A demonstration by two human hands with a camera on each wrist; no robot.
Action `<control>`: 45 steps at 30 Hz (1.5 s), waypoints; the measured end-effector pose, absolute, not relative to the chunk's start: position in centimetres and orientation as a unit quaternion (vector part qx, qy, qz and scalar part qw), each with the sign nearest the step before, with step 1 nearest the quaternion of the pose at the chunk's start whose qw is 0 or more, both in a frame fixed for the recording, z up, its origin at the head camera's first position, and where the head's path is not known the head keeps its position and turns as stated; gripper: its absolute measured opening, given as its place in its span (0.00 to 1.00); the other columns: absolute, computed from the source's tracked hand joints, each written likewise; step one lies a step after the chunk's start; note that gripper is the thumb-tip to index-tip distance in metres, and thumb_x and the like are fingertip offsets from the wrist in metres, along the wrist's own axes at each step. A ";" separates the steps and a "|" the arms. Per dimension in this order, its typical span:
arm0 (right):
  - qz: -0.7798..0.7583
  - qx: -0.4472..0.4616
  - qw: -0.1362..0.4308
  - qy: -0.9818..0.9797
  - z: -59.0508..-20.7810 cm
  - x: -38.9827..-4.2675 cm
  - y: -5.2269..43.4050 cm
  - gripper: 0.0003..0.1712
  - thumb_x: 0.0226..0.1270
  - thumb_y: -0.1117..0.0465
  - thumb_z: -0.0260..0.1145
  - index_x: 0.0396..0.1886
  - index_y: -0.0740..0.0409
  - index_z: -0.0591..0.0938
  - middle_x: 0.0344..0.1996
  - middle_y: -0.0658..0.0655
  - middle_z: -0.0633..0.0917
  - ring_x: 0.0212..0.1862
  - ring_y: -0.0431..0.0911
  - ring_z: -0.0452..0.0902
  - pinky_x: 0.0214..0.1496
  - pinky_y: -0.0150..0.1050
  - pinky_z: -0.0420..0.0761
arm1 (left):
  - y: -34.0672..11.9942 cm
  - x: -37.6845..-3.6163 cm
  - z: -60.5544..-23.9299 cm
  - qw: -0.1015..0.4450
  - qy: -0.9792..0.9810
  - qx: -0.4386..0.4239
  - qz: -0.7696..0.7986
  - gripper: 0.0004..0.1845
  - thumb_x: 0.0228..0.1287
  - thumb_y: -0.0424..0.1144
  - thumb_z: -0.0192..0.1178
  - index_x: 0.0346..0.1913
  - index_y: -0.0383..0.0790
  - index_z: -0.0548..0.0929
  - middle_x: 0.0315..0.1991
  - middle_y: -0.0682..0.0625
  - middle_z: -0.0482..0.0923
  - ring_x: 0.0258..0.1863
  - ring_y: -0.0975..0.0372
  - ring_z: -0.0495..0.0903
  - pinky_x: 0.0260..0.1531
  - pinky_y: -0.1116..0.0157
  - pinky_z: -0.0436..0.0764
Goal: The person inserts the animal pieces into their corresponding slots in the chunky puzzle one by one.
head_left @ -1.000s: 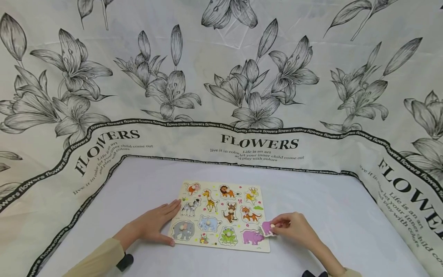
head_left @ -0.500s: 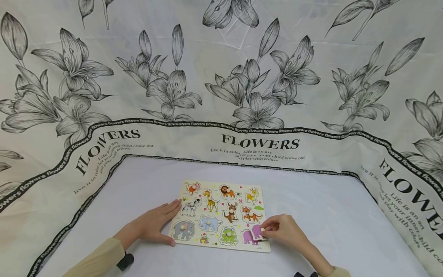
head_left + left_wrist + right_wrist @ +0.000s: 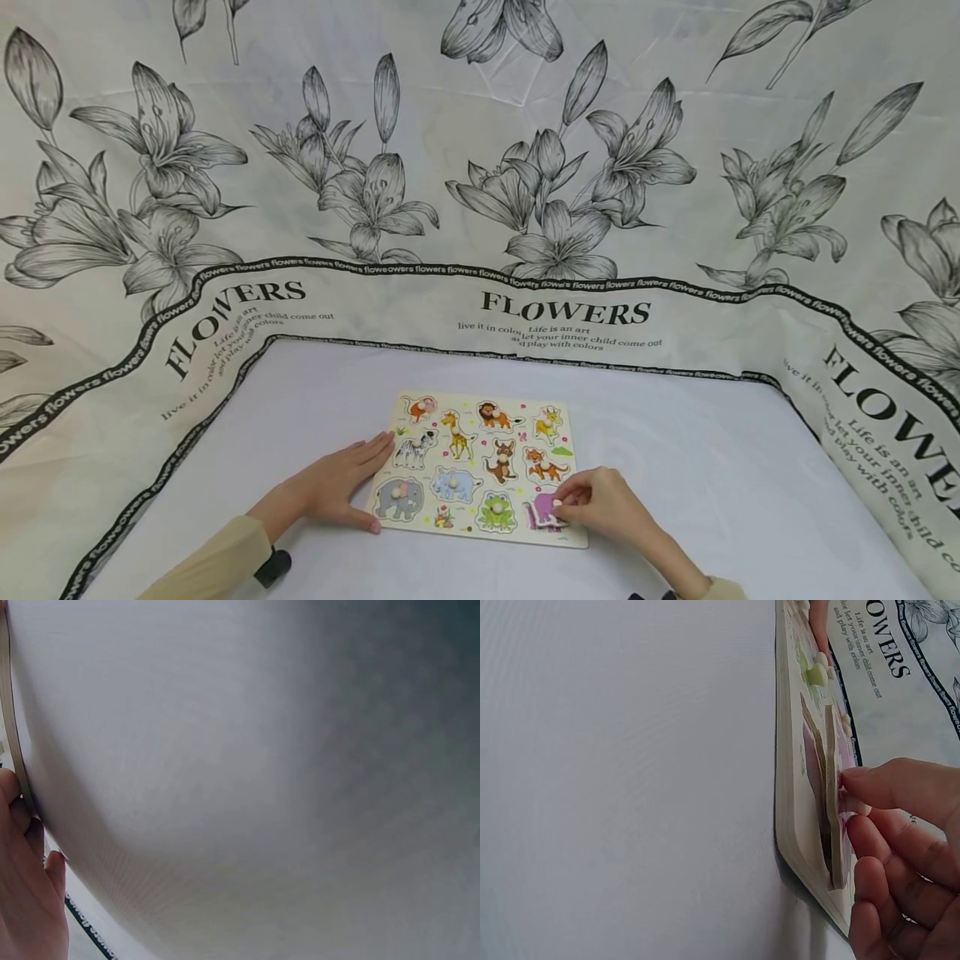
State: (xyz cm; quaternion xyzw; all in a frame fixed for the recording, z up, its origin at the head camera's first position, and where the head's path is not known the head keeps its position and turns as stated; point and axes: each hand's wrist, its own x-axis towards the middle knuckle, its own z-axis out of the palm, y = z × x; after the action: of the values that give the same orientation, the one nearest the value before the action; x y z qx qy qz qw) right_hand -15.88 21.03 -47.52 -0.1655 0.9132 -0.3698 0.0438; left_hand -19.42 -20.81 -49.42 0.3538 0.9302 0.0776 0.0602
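A wooden knob puzzle board [image 3: 480, 540] with animal pieces lies on the white table. At its lower right corner my right hand [image 3: 606, 505] pinches the small knob of a purple hippo piece [image 3: 544, 507]. From the right wrist view, this hippo piece [image 3: 837, 802] stands slightly above the board's hippo recess, with a thin gap under it, and thumb and fingertip meet at its knob [image 3: 856, 804]. Along the board's left edge rests my left hand [image 3: 339, 485], fingers extended and thumb at the near corner. Only part of the left hand [image 3: 30, 892] shows in the left wrist view.
Elephant [image 3: 399, 500], frog [image 3: 496, 511], rhino [image 3: 454, 483] and several other animal pieces sit in the board. White cloth covers the table [image 3: 675, 433]. Behind it rises a flower-printed curtain [image 3: 420, 308] with black border bands.
My right hand has carried the hippo piece leftward, from beside the board's right edge to over the hippo recess. The left hand and the board stay where they were.
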 end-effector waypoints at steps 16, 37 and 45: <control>-0.361 -0.176 0.045 0.915 -47.8 -15.9 20.3 0.08 0.47 0.57 0.77 0.25 0.52 0.86 0.18 0.43 0.81 0.20 0.31 0.71 0.21 0.25 0.74 | -20.7 -19.3 -49.2 0.061 0.931 0.352 0.079 0.61 0.47 0.75 0.57 0.74 0.34 0.54 0.77 0.41 0.48 0.75 0.51 0.53 0.72 0.52 0.61; -0.360 -0.178 0.051 0.915 -47.6 -15.5 20.0 0.07 0.48 0.57 0.77 0.23 0.52 0.86 0.16 0.42 0.82 0.19 0.30 0.72 0.20 0.25 0.74 | -20.8 -19.2 -49.3 0.064 0.931 0.352 0.076 0.61 0.48 0.76 0.56 0.74 0.34 0.54 0.77 0.42 0.48 0.76 0.51 0.52 0.72 0.52 0.61; -0.360 -0.184 0.055 0.913 -47.8 -15.6 20.2 0.09 0.48 0.56 0.77 0.24 0.53 0.86 0.17 0.43 0.82 0.19 0.30 0.72 0.21 0.25 0.74 | -20.8 -19.2 -49.1 0.066 0.930 0.351 0.081 0.61 0.48 0.75 0.57 0.74 0.34 0.54 0.77 0.41 0.49 0.75 0.50 0.53 0.72 0.52 0.61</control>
State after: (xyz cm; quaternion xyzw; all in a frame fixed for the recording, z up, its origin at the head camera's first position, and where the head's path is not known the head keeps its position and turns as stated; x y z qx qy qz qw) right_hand -15.55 20.16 -47.82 -0.1837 0.9132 -0.3595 0.0553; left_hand -19.17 -20.79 -49.09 0.3512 0.9304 0.0814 0.0661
